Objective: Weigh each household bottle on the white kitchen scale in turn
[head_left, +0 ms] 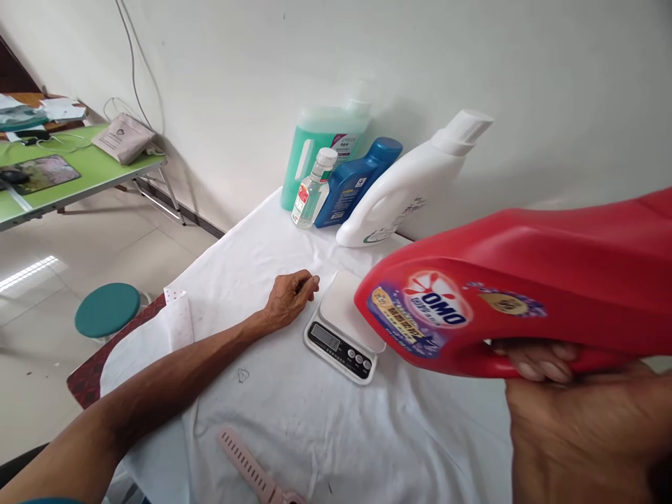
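Observation:
A big red OMO laundry detergent bottle (504,280) is held tilted on its side in the air, its base toward the scale. The fingers of my right hand (588,420) are wrapped through its handle, and its cap end runs out of view at the right. My left hand (291,299) rests on the cloth with its fingers curled closed and nothing visible in them. Just right of it sits a white digital kitchen scale (341,343) with a dark display and several buttons. The bottle's base overlaps the scale's right edge in view; whether they touch I cannot tell.
Against the wall stand a green-liquid jug (315,133), a small clear bottle (313,192), a blue bottle (351,185) and a white detergent bottle (409,185). A pink watch strap (249,465) lies in front. Leftward are a teal stool (108,310) and a green table (94,175).

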### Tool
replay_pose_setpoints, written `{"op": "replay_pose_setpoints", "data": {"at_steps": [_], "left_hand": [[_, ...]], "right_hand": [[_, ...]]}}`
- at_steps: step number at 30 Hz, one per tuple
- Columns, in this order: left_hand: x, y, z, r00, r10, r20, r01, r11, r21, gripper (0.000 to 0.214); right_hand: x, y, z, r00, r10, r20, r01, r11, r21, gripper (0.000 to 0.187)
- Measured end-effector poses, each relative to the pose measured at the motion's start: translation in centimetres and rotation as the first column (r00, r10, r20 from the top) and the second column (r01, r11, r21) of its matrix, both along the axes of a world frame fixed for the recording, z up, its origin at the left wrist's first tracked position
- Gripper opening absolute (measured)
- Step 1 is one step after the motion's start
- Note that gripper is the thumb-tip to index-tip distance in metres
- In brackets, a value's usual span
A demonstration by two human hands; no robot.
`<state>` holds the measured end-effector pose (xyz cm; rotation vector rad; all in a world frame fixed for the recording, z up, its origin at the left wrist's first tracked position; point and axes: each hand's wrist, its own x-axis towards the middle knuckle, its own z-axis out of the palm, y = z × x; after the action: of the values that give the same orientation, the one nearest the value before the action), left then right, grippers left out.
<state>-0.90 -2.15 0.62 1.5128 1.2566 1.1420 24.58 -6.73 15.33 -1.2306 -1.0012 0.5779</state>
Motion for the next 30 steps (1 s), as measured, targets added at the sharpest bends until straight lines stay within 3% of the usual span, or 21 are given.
{"op": "replay_pose_setpoints", "data": {"at_steps": [3,5,22,27,30], "left_hand": [[0.0,0.1,0.1,1.000,0.008,0.000,-0.008,1.000,-0.012,0.039],[0.1,0.1,0.1,1.000,0.008,0.006,-0.008,1.000,-0.019,0.039],[0.2,0.5,-0.2,0.998,0.024,0.051,-0.021,0.999,-0.047,0.045],[0.2,0.5,-0.2,0.997,0.017,0.073,-0.014,0.999,-0.039,0.046],[0.1,0.4,-0.3,0.998,0.016,0.066,-0.014,1.000,-0.027,0.047]], "right_hand": [[-2.0,0.9,-0.4,0.993,-0.004,-0.116,0.001,1.000,-0.029,0.067],[-2.5,1.2,-0.8,0.994,0.040,-0.099,-0.042,0.999,-0.022,0.070],[-2.9,2.3,-3.7,0.970,0.064,-0.233,-0.046,0.996,0.082,0.066],[-2.3,2.2,-4.9,0.979,0.095,-0.181,-0.077,0.992,0.101,0.060],[-1.4,1.9,-5.2,0.996,0.091,-0.002,-0.091,0.995,0.047,0.059]]}}
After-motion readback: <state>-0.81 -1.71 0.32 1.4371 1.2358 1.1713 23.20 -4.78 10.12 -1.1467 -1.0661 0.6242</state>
